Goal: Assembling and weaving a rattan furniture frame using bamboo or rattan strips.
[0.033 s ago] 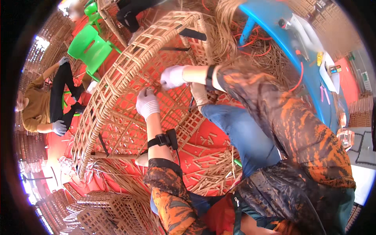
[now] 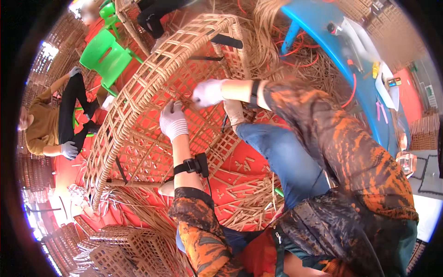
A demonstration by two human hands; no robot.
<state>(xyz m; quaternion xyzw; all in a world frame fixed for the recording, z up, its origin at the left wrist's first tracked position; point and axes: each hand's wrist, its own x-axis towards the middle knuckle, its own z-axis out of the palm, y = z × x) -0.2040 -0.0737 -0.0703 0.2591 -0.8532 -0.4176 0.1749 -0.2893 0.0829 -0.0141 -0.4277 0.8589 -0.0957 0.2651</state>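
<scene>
A large woven wicker frame (image 2: 138, 97) with an open cane lattice stands tilted before me, its thick wrapped rim curving along the left and top. My left hand (image 2: 174, 122), in a white ribbed glove, is over the lattice with its fingers curled together. Just right of it and a little farther off, my right hand (image 2: 207, 93), also gloved, is closed and slightly blurred. What either hand pinches is too small or hidden to name. A black strap band (image 2: 191, 165) is on my left wrist, another (image 2: 254, 92) on my right.
Cut cane pieces (image 2: 251, 198) litter the red floor (image 2: 240, 159). A blue table (image 2: 318, 32) with pink-handled pliers (image 2: 381, 111) stands right. Green chairs (image 2: 106, 55) and a seated person (image 2: 50, 115) are left. Stacked woven panels (image 2: 134, 247) lie lower left; loose cane strands (image 2: 267, 23) lie beyond.
My right hand and forearm have shifted slightly to the right. My left hand stays almost in place, and the wicker frame has hardly moved.
</scene>
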